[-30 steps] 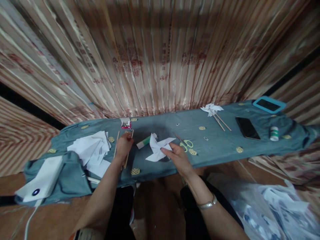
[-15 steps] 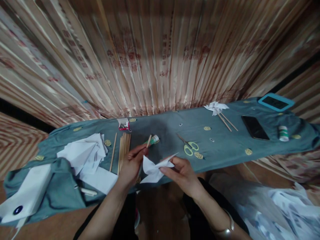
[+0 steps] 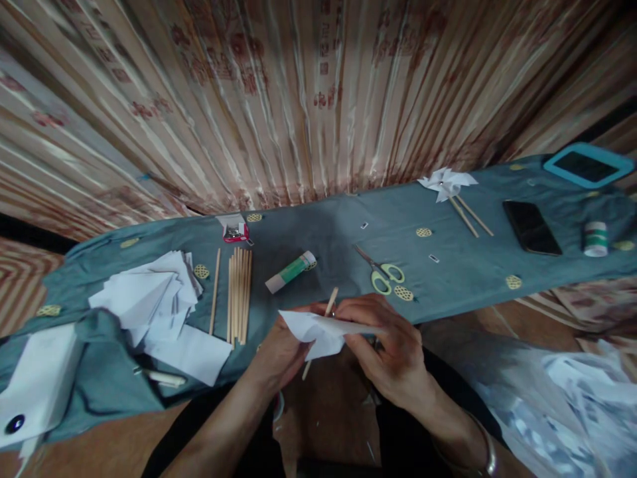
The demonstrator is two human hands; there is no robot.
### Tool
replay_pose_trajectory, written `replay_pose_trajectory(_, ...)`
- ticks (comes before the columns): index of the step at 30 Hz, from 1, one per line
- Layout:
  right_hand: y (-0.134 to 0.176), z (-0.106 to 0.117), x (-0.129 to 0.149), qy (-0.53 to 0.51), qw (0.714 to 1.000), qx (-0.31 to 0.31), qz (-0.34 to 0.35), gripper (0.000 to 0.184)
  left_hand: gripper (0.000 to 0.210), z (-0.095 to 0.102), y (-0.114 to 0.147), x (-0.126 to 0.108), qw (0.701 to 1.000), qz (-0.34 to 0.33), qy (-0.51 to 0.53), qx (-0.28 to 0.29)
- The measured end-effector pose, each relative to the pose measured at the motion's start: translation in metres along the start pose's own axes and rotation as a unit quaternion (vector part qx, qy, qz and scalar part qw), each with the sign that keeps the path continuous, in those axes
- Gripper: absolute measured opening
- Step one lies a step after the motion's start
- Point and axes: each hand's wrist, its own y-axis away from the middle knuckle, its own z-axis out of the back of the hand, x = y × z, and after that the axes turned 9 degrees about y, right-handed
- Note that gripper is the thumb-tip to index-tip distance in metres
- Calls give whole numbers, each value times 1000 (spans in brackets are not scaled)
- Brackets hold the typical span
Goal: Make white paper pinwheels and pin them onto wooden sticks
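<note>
Both hands are together at the table's front edge. My right hand (image 3: 393,352) is closed on a white paper pinwheel (image 3: 321,334), thumb in front and fingers curled behind its right blade. A thin wooden stick (image 3: 332,300) runs slantwise behind the paper, its upper end showing above and its lower end below. My left hand (image 3: 283,352) is closed round the stick, its fingertips partly hidden by the paper. A small shiny spot shows by the stick near my right fingers; I cannot make out what it is.
On the green cloth lie a glue stick (image 3: 291,272), scissors (image 3: 379,271), a bundle of wooden sticks (image 3: 239,295), a red box of pins (image 3: 235,230) and a paper stack (image 3: 149,295). Finished pinwheels (image 3: 448,182), a phone (image 3: 531,228) and a blue-framed tablet (image 3: 590,164) are on the right.
My left hand has moved right with the stick, bringing it behind the pinwheel. My right fingers have shifted up to the stick's upper end. The view has tilted slightly.
</note>
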Motion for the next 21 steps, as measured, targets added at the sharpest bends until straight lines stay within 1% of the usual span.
replay_pose_trajectory(2, 2, 2, -2, 27, 999, -9, 17, 21, 31, 0, -2, 2, 1000, -4, 14, -9)
replay_pose_trajectory(7, 3, 5, -4, 67, 996, -16, 58, 29, 30, -4, -2, 4, 1000, -7, 10, -1)
replay_pose_trajectory(13, 3, 8, -4, 68, 997, -25, 38, 29, 30, -3, -4, 7, 1000, -6, -7, 0)
replay_pose_trajectory(18, 3, 9, -7, 69, 997, -11, 25, 30, 33, -2, -4, 10, 1000, 5, -9, -25)
replay_pose_trajectory(21, 4, 9, -9, 71, 997, -15, 24, 29, 30, -3, -3, 10, 999, 1, -22, -29)
